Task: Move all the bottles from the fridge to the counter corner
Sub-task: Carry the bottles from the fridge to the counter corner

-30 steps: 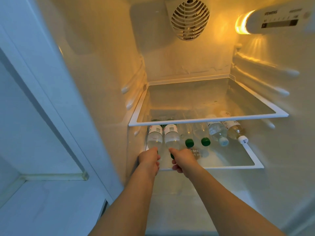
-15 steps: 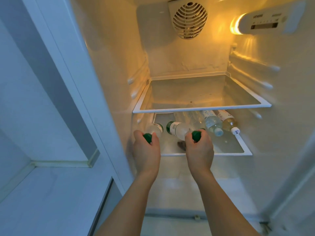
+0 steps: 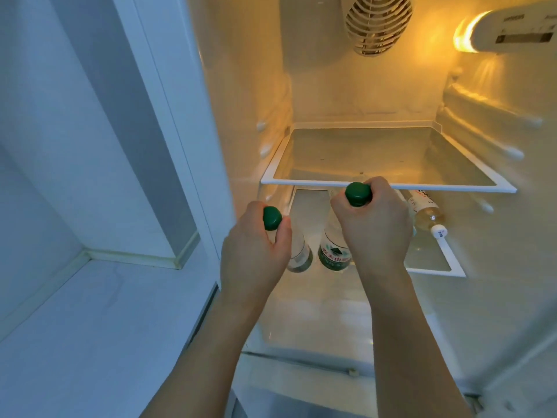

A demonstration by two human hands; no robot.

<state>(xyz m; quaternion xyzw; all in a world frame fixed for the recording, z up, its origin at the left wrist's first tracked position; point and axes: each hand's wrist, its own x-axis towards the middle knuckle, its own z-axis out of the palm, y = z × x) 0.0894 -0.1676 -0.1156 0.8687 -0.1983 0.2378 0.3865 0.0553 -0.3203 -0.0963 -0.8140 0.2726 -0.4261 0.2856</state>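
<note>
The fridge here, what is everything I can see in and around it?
Green-capped bottles: two, clear, one gripped near its cap in each hand.
White-capped bottle: one, yellowish, lying on the lower shelf; others may hide behind the hand.
Upper shelf: one, glass with white rim.
Lower shelf: one, same make.
Fan vent: one, cream, back wall.
Lamp: one, glowing yellow, upper right.
Counter: white, left of fridge.
Left hand; right hand.
</note>
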